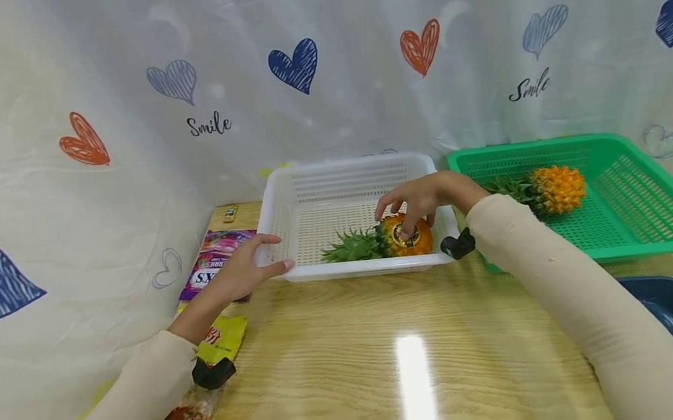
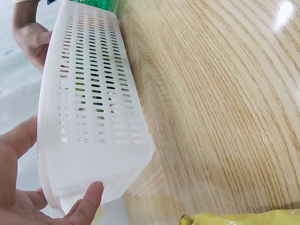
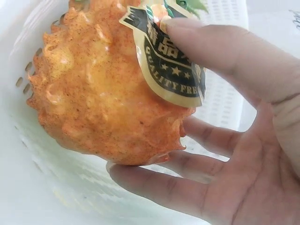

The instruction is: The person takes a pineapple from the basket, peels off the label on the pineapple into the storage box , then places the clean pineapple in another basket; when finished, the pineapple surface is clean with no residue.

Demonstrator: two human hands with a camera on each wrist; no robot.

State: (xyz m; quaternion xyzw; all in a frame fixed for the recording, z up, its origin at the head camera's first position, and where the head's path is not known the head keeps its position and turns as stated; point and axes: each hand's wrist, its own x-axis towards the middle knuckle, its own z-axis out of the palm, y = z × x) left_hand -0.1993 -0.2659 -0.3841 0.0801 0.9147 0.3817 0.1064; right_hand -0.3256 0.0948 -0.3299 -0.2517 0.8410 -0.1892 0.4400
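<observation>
Gripping tagged pineapple (image 1: 423, 241), touching white basket (image 1: 348, 268), hands (image 1: 245, 267) (image 1: 417, 195) half-spread.

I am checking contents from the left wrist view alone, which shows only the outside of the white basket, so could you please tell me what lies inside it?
Observer: One pineapple lies on its side in the white basket.
Operator: Thank you; I glimpse the right hand past the rim, so could you tell me where its thumb is?
Observer: The thumb tip is over the black and gold label on that pineapple.
Operator: And may I ask what the green basket holds, as only a sliver of it reaches my view?
Observer: A second pineapple lies in it, also on its side.
</observation>
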